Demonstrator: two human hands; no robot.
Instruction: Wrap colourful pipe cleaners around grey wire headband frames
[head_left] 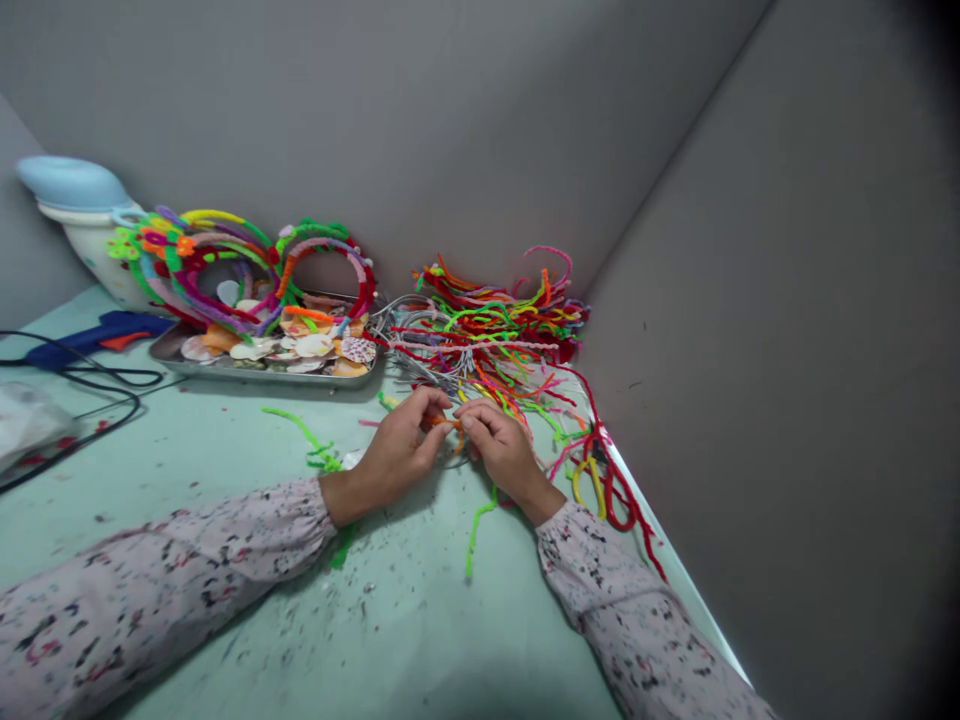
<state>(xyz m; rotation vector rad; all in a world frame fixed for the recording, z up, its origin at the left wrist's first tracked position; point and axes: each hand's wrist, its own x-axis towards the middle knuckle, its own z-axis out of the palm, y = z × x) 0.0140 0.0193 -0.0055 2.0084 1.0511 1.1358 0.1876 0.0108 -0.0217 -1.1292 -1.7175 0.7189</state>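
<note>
An orange pipe cleaner [459, 436] is pinched between my two hands, above the middle of the table. My left hand [401, 445] grips it from the left with thumb and fingers together. From the right, my right hand [504, 452] pinches it close to the left fingertips; part of the piece is hidden by the fingers. A bright green pipe cleaner [300, 425] with a knotted end lies left of my left hand. Below my right hand hangs or lies another green pipe cleaner [474, 535].
A metal tray [262, 376] holds shells, with colourful wrapped hoops [202, 285] on it. A pile of pipe cleaners [502, 315] lies at the back right. Scissors with yellow handles [589, 485] lie right. A blue glue gun [90, 338] with a black cord and a blue-lidded bin [90, 225] are left.
</note>
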